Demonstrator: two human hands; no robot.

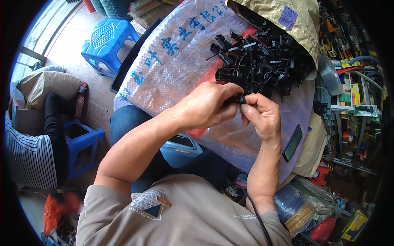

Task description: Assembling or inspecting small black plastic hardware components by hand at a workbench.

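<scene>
My left hand (209,104) curls around a black part (235,99), my right hand (262,114) pinching its end; it seems unfinished. Which heaped black pieces (262,57) are done, I can't tell.

It looks like a small hardware shop or workshop: right of the person's right hand (262,117), metal racks (344,108) are crammed with coloured packets (354,226); far left of the left hand (207,102), blue plastic stools (106,37) stand on tiled flooring (97,98).
</scene>
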